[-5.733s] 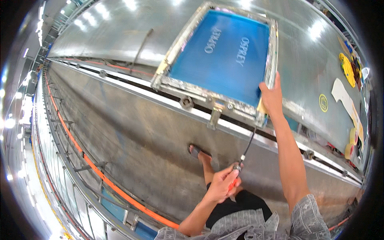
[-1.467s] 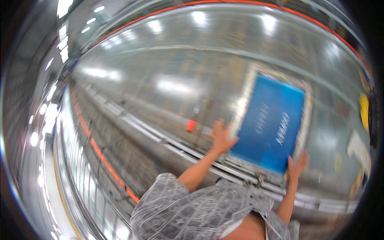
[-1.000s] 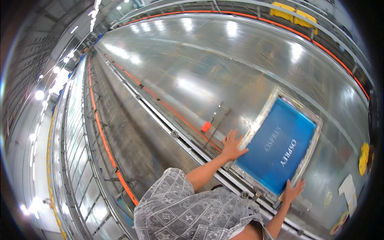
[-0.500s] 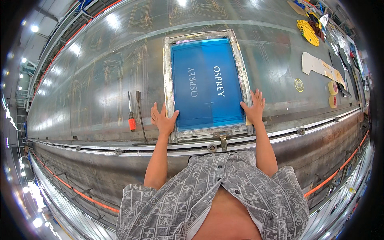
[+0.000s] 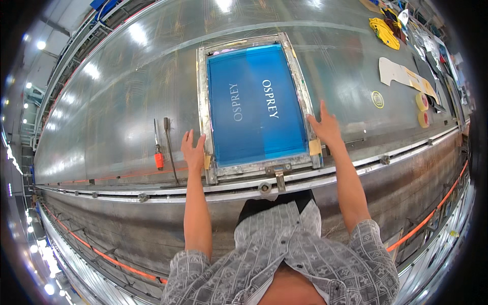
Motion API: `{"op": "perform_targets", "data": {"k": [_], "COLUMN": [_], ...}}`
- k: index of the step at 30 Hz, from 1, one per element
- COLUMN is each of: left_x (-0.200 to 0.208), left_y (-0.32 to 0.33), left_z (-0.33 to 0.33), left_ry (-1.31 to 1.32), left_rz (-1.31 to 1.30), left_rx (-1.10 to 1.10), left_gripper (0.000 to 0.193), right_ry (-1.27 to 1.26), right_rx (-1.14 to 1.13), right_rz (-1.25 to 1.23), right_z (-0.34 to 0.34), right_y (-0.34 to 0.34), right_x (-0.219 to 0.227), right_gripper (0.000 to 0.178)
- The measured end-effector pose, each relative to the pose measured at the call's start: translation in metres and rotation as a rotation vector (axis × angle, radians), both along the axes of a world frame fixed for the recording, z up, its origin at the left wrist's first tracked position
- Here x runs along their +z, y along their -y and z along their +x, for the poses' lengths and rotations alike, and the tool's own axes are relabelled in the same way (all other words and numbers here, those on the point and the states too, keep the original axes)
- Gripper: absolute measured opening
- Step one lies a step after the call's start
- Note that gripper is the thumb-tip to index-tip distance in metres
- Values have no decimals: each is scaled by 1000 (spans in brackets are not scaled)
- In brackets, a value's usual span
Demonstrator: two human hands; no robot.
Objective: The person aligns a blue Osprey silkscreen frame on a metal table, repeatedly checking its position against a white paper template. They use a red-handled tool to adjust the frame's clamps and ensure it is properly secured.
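Note:
A screen-printing frame (image 5: pixel 204 109) with a worn, pale metal border lies on the long grey table. Its blue mesh (image 5: pixel 249 134) carries two lines of lettering, one faint and one bright white. My left hand (image 5: pixel 193 150) is open beside the frame's left rail, fingers pointing away from me; whether it touches the rail I cannot tell. Across the frame, my right hand (image 5: pixel 326 128) is also open, thumb at the right rail and index finger stretched forward. Tan tape (image 5: pixel 315 147) covers part of the rail near that wrist. Neither hand holds anything.
Left of the frame lie a red-handled tool (image 5: pixel 159 160) and a thin dark rod (image 5: pixel 170 147). Two tape rolls (image 5: pixel 422 109), a cut pale sheet (image 5: pixel 404 78) and a yellow cloth (image 5: pixel 384 33) are at the right. A metal rail (image 5: pixel 351 168) runs along the near edge.
Both thumbs were spread onto the frame's inner edges; now the hands sit farther out, the right one reaching slightly forward with fingers apart. The whole view has shifted a little.

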State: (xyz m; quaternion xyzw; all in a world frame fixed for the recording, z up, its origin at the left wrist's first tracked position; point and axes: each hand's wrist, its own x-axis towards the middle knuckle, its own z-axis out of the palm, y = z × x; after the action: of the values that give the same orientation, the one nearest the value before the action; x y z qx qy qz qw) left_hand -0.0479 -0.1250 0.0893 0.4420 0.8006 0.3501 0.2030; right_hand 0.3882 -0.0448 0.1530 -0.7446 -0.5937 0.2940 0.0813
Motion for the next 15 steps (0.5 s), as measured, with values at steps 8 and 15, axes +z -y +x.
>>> {"op": "perform_targets", "data": {"k": [8,15], "left_x": [30,-89], "left_y": [-136,-218], "left_z": [2,-4], "left_ry": [100,-79], "left_rz": [122,-79], "left_rx": [-234,-284], "left_gripper": [67,97], "right_ry": [-97,44], "right_rx": [59,165], "right_rz": [334,401], "right_z": [6,-19], "right_y": [-127,-189], "right_x": [-86,-158], "right_gripper": [98,87]}}
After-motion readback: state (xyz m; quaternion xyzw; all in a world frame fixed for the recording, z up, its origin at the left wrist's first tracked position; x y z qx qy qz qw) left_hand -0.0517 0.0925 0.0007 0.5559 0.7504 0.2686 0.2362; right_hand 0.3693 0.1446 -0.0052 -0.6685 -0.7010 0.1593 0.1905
